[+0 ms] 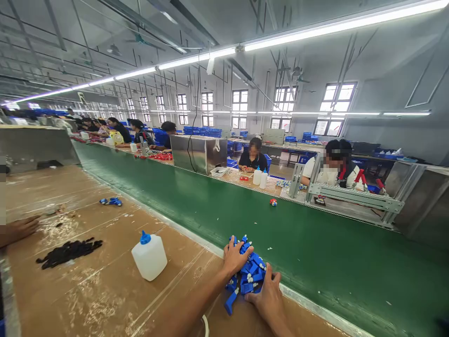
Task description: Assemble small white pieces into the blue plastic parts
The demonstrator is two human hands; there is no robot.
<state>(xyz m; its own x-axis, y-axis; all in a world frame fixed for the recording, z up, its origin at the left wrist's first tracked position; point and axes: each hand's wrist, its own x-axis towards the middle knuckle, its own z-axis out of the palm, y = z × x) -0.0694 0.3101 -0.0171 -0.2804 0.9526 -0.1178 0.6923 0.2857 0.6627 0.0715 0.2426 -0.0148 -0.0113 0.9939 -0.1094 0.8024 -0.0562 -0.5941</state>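
Observation:
A heap of small blue plastic parts (249,271) lies half on the green conveyor belt (315,252) and half on the brown worktable (105,290). My left hand (234,258) rests on the heap's left side with fingers spread over the parts. My right hand (268,297) cups the heap from the near right side. One blue part (230,302) sticks out towards me between the hands. Both hands press against the pile; neither lifts a single part.
A white bottle with a blue cap (149,255) stands left of my hands. A black pile of small pieces (68,252) and loose blue parts (111,201) lie farther left. Another person's hand (19,229) rests at the left edge. Co-workers sit across the belt.

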